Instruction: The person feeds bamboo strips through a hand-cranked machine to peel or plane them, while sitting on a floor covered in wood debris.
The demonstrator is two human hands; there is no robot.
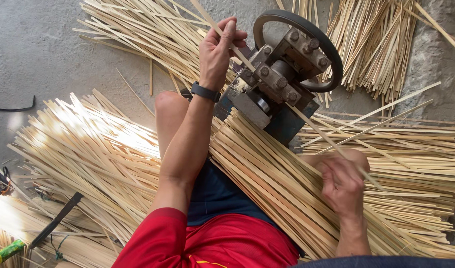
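— While the seated person leans over the work, where is each hand?

— The left hand (pixel 218 49) reaches forward, fingers pinched round a thin pale bamboo strip (pixel 222 35) that runs slantwise into the bolted grey metal splitting machine (pixel 279 74) on its blue base. A dark wristband (pixel 205 92) sits on that wrist.

— And the right?

— The right hand (pixel 342 182) is lower, by the knee, fingers curled loosely round another long pale bamboo sliver (pixel 314 130) that comes out of the machine's near side and passes through the grasp.

— What surrounds the machine?

— A black ring-shaped handwheel (pixel 331 54) arches over its top. A thick bundle of pale bamboo slats (pixel 267 173) lies across the lap, slanting from the machine towards the lower right. More loose slats fan out at left (pixel 88 144), at right (pixel 421 149), and beyond the machine on the grey concrete floor (pixel 34 49).

— Anything else in view?

— Red shorts (pixel 207 243), a dark blue cloth (pixel 217 193) under the bundle, and a flat black bar (pixel 56 221) resting on the slats at lower left.
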